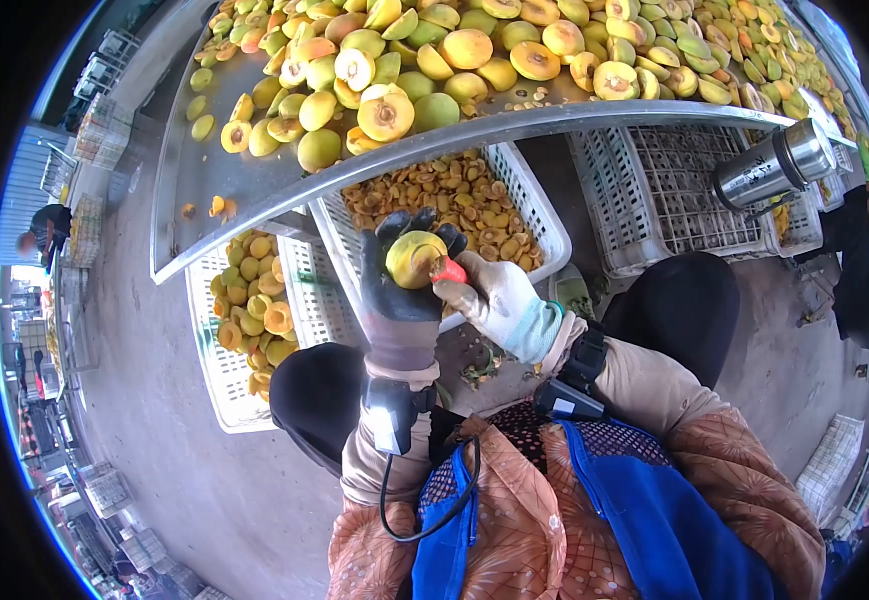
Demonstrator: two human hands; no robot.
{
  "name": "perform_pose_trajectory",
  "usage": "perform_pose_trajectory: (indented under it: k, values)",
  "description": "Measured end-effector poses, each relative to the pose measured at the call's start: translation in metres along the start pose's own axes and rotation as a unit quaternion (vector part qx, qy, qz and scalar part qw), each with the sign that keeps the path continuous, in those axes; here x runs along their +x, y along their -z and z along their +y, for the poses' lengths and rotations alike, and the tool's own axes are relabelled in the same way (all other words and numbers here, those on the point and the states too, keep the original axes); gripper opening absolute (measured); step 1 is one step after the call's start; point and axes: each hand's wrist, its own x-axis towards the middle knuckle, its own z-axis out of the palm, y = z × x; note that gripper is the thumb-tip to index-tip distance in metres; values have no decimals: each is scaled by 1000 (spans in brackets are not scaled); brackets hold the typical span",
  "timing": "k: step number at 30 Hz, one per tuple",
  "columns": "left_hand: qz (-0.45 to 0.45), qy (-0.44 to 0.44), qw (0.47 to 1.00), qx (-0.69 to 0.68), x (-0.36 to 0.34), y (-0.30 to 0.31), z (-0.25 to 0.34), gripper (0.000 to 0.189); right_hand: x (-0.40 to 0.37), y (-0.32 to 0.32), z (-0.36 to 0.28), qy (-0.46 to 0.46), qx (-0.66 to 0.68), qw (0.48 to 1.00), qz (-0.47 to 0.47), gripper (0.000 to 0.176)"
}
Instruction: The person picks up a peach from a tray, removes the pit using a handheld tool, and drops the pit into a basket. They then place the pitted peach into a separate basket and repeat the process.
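My left hand (395, 300), in a dark-palmed glove, is wrapped round a yellow-green fruit (416, 258) above a white crate. My right hand (500, 305), in a white glove, grips a small tool with a red handle (448, 270) against the fruit's right side. The tool's working end is hidden at the fruit. Beneath my hands, the white crate (540, 215) holds many small orange-brown pieces (475, 200). Halved and whole fruits (385, 112) are heaped on the metal table (300, 185) just beyond.
A second white crate (217, 375) with fruit halves stands at the left. Stacked crates (610, 215) stand right of centre, with a steel cup (775, 165) lying on top. My knees flank my hands. One person (50, 228) is far left; another person (860, 270) is at the right edge.
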Motion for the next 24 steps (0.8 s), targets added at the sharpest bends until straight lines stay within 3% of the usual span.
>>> perform_pose_trajectory:
  k: [6, 12, 13, 15, 18, 20, 24]
  values:
    - [28, 40, 996, -79, 6, 10, -3, 44, 2, -2, 1, 5, -26, 1000, 4, 51]
    - [35, 70, 992, -95, 8, 18, -6, 34, 5, -3, 2, 21, -68, 997, -4, 51]
    - [10, 7, 1000, 29, 7, 20, -8, 37, 4, -4, 2, 24, -56, 998, -8, 52]
    - [-14, -57, 987, 152, 4, 20, -9, 39, 2, -8, 5, 17, -75, 997, -9, 52]
    - [26, -40, 992, 118, -1, 12, -9, 40, 2, -10, 5, -6, -85, 996, -19, 53]
    - [19, -10, 1000, 16, -1, 14, -9, 40, 1, -11, 6, -24, -75, 996, -29, 53]
    - [51, -40, 996, 58, -1, 15, -15, 44, 4, -11, 12, -20, 39, 996, -77, 65]
